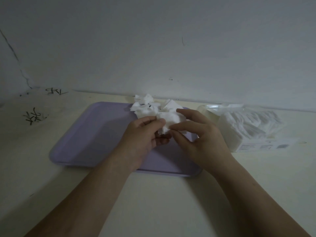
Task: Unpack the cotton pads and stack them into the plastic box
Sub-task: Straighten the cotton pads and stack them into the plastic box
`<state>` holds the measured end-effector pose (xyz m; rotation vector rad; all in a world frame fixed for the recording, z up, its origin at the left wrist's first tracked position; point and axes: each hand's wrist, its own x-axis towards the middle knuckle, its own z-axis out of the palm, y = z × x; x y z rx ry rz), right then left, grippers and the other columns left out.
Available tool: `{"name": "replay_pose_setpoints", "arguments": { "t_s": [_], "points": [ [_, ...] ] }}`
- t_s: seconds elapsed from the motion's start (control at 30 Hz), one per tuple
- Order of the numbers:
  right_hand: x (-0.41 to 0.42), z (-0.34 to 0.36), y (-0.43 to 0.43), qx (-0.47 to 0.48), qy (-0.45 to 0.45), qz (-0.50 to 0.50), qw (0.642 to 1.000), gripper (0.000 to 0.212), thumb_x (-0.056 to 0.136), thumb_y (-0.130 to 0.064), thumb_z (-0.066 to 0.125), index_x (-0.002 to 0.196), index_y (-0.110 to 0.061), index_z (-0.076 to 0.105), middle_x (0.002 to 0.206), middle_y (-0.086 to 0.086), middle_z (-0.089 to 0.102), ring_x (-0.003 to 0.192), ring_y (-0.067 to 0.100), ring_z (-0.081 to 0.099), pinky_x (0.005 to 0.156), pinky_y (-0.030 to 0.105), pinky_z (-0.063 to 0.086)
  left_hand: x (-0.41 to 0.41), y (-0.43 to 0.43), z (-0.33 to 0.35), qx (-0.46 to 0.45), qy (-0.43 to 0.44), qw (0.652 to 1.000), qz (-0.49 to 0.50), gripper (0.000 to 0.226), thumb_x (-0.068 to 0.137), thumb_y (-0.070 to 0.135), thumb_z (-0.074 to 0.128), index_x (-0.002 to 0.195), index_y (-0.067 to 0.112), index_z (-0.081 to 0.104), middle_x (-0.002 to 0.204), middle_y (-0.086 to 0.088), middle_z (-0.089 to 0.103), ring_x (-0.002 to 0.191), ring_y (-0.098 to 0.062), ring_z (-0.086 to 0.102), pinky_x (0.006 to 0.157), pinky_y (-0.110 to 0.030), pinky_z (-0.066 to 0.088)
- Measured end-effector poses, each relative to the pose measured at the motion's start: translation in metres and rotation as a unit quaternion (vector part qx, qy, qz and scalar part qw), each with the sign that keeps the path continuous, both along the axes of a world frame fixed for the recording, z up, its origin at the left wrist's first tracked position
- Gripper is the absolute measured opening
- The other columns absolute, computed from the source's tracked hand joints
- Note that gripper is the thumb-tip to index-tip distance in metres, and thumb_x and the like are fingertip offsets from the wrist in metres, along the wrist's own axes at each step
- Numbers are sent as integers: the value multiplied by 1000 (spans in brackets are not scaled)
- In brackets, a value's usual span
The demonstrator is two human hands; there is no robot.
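Left hand (140, 135) and right hand (200, 134) meet, forearms converging, both pinching cotton pads (168, 118).

Cotton pads (152, 108): white, soft, fibrous, matt, with ragged edges. Tray (89, 134): lilac plastic, smooth, low sheen. Pack (253, 129): clear glossy plastic film, crinkled, over white pads, with a printed label on its near side. Bench (153, 202): cream, smooth, matt, marked with black ink. Wall (153, 48): matt, with fine cracks.

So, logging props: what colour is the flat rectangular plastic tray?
Pale lilac tray, clearest in head view.
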<state>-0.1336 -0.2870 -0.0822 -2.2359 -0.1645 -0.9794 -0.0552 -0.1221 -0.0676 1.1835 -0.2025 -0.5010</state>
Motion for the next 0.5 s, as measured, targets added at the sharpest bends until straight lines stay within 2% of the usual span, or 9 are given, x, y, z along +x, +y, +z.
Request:
{"name": "replay_pose_setpoints", "arguments": {
  "t_s": [0.1, 0.2, 0.37, 0.5],
  "points": [
    [-2, 3, 2, 33, 5, 14, 999, 7, 89, -13, 79, 93, -14, 83, 125, 6, 71, 125, 10, 65, 100, 15, 46, 1, 0, 2, -11, 17, 1000, -2, 16, 99, 5, 64, 111, -2, 73, 97, -20, 77, 78, -27, 74, 66, -33, 60],
    [-3, 6, 3, 61, 37, 23, 997, 6, 91, -4, 78, 90, -10, 78, 123, 2, 69, 129, 1, 59, 100, 7, 38, 0, 0, 2, -14, 29, 999, 0, 19, 99, 4, 65, 113, -6, 71, 96, -21, 76, 76, -30, 74, 66, -33, 60],
    [-4, 9, 6, 109, 60, 38, 992, 11, 93, -2, 75, 87, -11, 74, 123, -2, 69, 134, 0, 55, 102, 9, 38, -2, -1, 3, -15, 31, 999, 8, 11, 98, 2, 65, 106, -3, 72, 86, -17, 75, 73, -29, 73, 64, -32, 60],
    [-5, 12, 7, 194, 69, 76, 976, 15, 93, 3, 74, 84, -9, 74, 118, -3, 71, 120, -3, 63, 95, 17, 50, 0, 0, 2, -13, 35, 999, 9, 16, 98, 2, 66, 110, -5, 71, 95, -21, 76, 77, -30, 73, 65, -33, 61]
  ]
}}
